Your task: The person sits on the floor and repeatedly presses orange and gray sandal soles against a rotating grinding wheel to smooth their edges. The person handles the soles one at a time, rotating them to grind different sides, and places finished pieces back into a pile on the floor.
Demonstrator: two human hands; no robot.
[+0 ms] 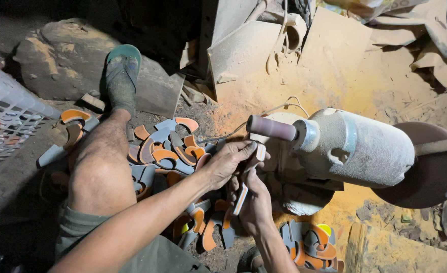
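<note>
Head view: left hand (228, 163) and right hand (253, 199) are reaching forward together, fingers pinching a curved orange-and-grey piece (242, 194) just below the grinder's sanding drum (271, 128).

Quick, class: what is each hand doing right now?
Left hand: closed on a curved orange-and-grey piece.
Right hand: closed on the same piece, lower down.

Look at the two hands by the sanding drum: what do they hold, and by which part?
Both hold one curved orange-and-grey piece: the left hand pinches its upper end below the sanding drum, the right hand grips its lower part.
</note>
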